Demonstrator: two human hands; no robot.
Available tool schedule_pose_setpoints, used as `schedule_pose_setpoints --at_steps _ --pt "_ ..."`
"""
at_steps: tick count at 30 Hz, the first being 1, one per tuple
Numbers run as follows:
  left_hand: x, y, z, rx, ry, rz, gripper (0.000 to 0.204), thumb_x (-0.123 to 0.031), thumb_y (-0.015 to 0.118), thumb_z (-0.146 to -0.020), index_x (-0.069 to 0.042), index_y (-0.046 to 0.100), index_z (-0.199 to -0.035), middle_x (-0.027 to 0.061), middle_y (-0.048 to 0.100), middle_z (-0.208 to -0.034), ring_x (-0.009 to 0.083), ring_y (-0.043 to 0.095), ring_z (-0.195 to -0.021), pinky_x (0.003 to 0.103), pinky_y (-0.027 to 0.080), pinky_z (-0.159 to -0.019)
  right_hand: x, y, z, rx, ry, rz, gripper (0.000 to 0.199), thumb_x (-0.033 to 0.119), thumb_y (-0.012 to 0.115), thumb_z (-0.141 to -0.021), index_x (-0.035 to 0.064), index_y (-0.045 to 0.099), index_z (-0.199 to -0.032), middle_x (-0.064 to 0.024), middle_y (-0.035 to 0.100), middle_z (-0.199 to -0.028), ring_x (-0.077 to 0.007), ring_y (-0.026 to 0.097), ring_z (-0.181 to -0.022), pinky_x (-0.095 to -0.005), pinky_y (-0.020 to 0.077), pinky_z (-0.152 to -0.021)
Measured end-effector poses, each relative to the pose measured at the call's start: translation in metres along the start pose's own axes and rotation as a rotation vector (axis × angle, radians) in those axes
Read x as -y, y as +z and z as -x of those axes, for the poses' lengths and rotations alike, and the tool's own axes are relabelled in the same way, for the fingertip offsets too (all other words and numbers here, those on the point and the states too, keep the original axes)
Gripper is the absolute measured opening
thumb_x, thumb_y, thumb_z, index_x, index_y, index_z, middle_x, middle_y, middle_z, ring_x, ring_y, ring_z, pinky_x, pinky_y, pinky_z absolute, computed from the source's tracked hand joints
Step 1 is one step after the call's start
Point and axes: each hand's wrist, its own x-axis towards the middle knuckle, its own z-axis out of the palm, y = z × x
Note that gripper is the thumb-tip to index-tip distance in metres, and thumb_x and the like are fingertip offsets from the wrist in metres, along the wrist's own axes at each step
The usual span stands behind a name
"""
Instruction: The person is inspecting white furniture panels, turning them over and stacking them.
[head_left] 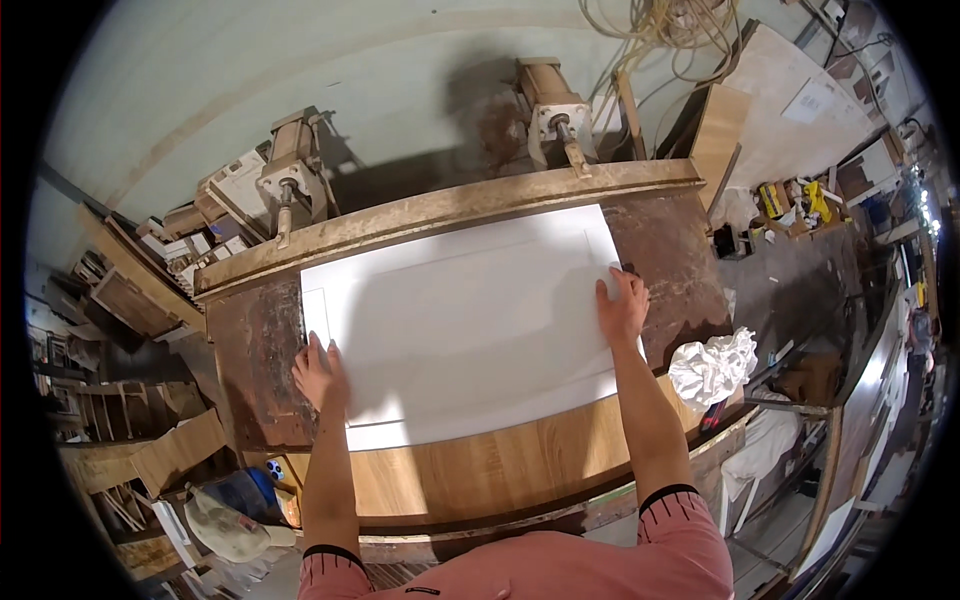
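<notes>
A white rectangular panel (470, 320) with a thin line running inside its border lies flat on the brown, worn bench top (258, 350). My left hand (322, 374) is at the panel's left edge, thumb over the white face and fingers along the side. At the right edge my right hand (624, 308) does likewise, a little farther away, thumb on the panel and fingers bent over its rim. The undersides of both grips are hidden. A wood-grain board (500, 465) shows along the panel's near side.
A long wooden bar (450, 215) crosses the bench's far side, with two rod-ended cylinders (292, 165) (552, 100) behind it. Crumpled white cloth (712, 368) sits at the right. A cap (228, 525) is at lower left. Coiled hose (690, 30) hangs at the back.
</notes>
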Motion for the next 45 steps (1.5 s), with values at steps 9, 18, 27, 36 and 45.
schedule_pose_setpoints --at_steps 9,18,27,36,45 --pt "0.006 0.007 -0.001 -0.008 0.013 -0.039 0.053 -0.045 0.055 -0.099 -0.025 0.051 -0.148 0.0101 0.053 -0.136 0.034 0.046 -0.127 0.051 0.03 -0.113 0.004 -0.001 0.0 0.017 0.008 0.052 0.039 0.03 0.076 -0.083 0.0211 0.068 -0.12 -0.0036 0.061 -0.115 -0.029 0.055 -0.111 -0.0448 0.0427 -0.099" --pt "0.007 0.005 0.0 -0.037 0.04 0.011 0.052 -0.043 0.055 -0.099 -0.023 0.051 -0.147 0.0127 0.054 -0.134 0.0344 0.046 -0.126 0.051 0.03 -0.113 0.01 -0.002 -0.002 0.025 0.005 0.067 0.038 0.029 0.077 -0.082 0.0206 0.068 -0.118 -0.0055 0.061 -0.117 -0.0301 0.055 -0.112 -0.0451 0.0427 -0.099" --pt "0.011 0.008 -0.004 -0.148 0.133 -0.028 0.046 -0.037 0.063 -0.094 -0.017 0.062 -0.136 0.012 0.059 -0.121 0.0374 0.053 -0.112 0.054 0.043 -0.095 -0.005 0.005 -0.001 0.079 0.035 0.16 0.039 0.03 0.077 -0.083 0.022 0.067 -0.119 -0.0092 0.063 -0.118 -0.0332 0.057 -0.115 -0.0471 0.0451 -0.098" --pt "0.016 0.007 -0.004 -0.095 0.096 0.105 0.052 -0.042 0.058 -0.096 -0.019 0.054 -0.143 0.0129 0.055 -0.131 0.0355 0.046 -0.124 0.056 0.03 -0.11 0.003 0.004 -0.001 0.107 -0.005 0.116 0.038 0.03 0.071 -0.089 0.0185 0.064 -0.125 -0.0126 0.062 -0.122 -0.037 0.056 -0.115 -0.0497 0.0446 -0.098" --pt "0.017 0.005 -0.003 -0.074 0.083 0.129 0.053 -0.042 0.058 -0.096 -0.019 0.053 -0.144 0.0132 0.054 -0.132 0.0354 0.046 -0.125 0.054 0.03 -0.111 0.003 0.007 -0.001 0.07 -0.049 0.139 0.039 0.03 0.071 -0.089 0.0182 0.063 -0.125 -0.0135 0.061 -0.122 -0.0374 0.056 -0.114 -0.0502 0.0447 -0.097"
